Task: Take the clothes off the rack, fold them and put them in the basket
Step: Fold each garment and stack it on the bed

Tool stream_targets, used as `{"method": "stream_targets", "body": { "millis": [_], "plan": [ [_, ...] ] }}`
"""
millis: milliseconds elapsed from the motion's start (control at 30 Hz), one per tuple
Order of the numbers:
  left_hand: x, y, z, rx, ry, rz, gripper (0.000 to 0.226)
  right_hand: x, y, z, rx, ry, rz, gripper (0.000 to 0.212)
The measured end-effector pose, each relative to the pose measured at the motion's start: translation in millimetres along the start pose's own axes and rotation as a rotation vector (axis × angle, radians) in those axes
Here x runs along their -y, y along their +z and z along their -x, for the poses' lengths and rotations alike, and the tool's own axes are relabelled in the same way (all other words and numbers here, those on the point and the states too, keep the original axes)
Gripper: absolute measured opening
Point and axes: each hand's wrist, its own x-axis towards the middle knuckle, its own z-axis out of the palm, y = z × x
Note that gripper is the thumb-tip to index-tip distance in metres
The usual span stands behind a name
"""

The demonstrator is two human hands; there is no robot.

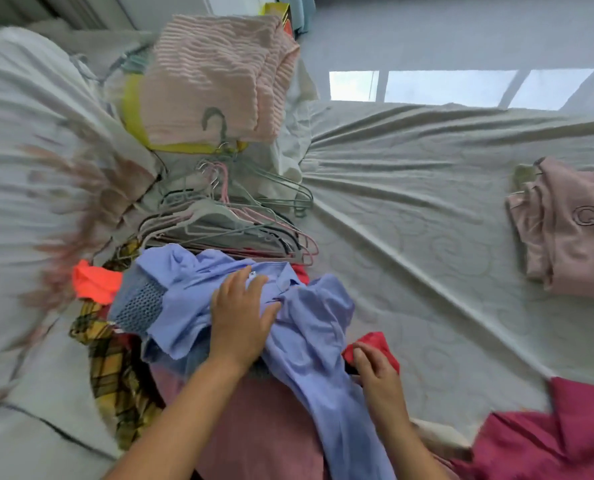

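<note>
1. The blue shirt (309, 317) lies crumpled on the clothes pile at the bed's (409, 202) near edge.
2. The left hand (241, 317) rests flat on the shirt's collar area, fingers spread and straight.
3. The right hand (378, 372), just right of the shirt, pinches a red cloth (375, 342).
4. Hangers (233, 216) lie heaped just beyond the shirt.

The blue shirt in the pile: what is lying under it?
Under the blue shirt show a yellow plaid garment, an orange piece, pink fabric and red cloth pinched by the right hand. Anything deeper is covered.
</note>
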Motion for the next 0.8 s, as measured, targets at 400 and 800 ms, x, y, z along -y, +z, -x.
{"method": "stream_targets", "body": {
  "millis": [400,800],
  "plan": [
    [73.0,-58.0,-27.7,0.266,-0.326,0.601,0.024,52.7,-11.0,12.5,-0.240,-0.014,0.030,0.014],
    [-76.2,-182.7,-8.7,0.360,0.242,0.985,0.017,128.2,-93.5,95.8,-0.180,-0.286,0.189,0.062]
  ]
}}
